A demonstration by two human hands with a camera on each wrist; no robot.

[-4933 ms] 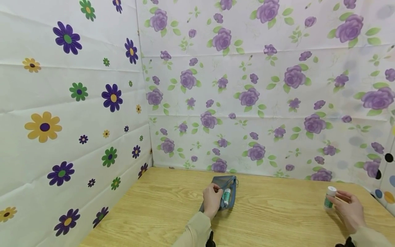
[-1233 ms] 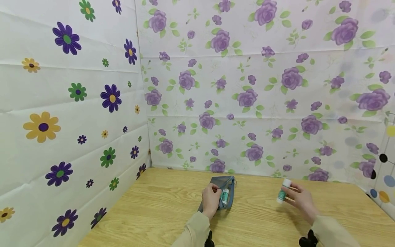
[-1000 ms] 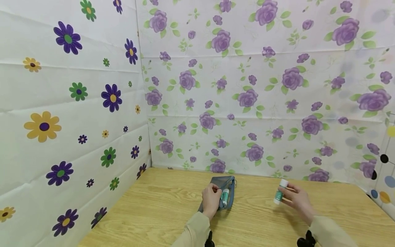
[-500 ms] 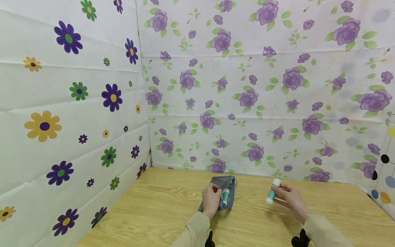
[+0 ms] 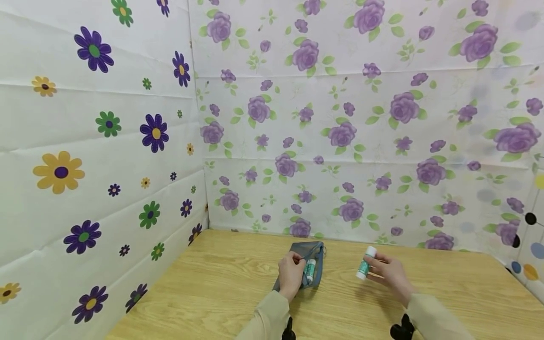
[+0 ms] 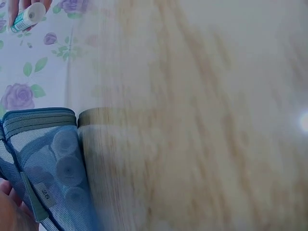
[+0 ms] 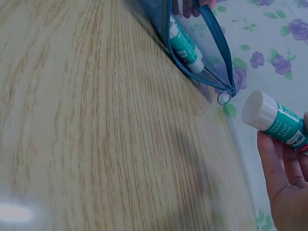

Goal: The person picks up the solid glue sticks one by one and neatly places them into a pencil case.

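My left hand (image 5: 291, 276) grips the edge of a blue mesh zip pouch (image 5: 305, 248), whose mouth gapes to the right. Inside the mouth lies a glue stick (image 5: 311, 271), green-labelled with white ends. Through the mesh in the left wrist view, several round white ends (image 6: 70, 170) are visible. To the right of the pouch, my right hand (image 5: 393, 275) holds another glue stick (image 5: 364, 265) between thumb and fingers, tilted, above the table. Its label reads "GLUE STICK" in the right wrist view, with the pouch's zipper edge (image 7: 219, 38) a short way off.
Both hands work over a light wood-grain table (image 5: 212, 288). A white sheet with purple roses (image 5: 344, 134) hangs behind it, and a daisy-printed sheet (image 5: 25, 208) hangs along the left. A ring (image 7: 224, 97) dangles at the pouch's zipper end.
My right hand has carried its glue stick leftward from the table's right side toward the pouch, tilting it from upright on the way. The left hand and pouch have stayed in place.
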